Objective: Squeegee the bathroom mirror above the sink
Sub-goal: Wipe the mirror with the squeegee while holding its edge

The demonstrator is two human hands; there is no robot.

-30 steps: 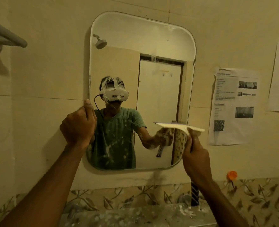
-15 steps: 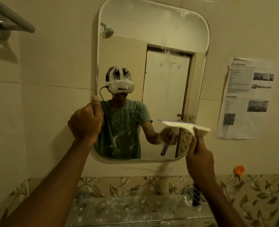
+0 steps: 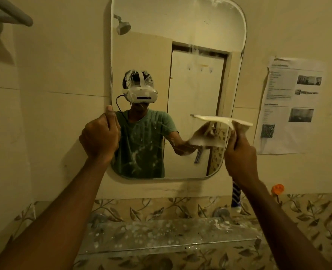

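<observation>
Left hand (image 3: 99, 136) grips the mirror (image 3: 180, 55) edge, apparently to steady it, while right hand (image 3: 240, 152) clasps the squeegee (image 3: 222, 119), blade against lower-right glass.

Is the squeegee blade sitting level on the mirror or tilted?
Roughly level: the squeegee blade runs nearly horizontal across the mirror's lower right edge, gripped from below by the right hand.

both arms raised, left hand (image 3: 99, 138) fisted, right hand (image 3: 240, 156) clenched

a glass shelf (image 3: 161, 238), spattered white, below the mirror (image 3: 200, 26).
</observation>
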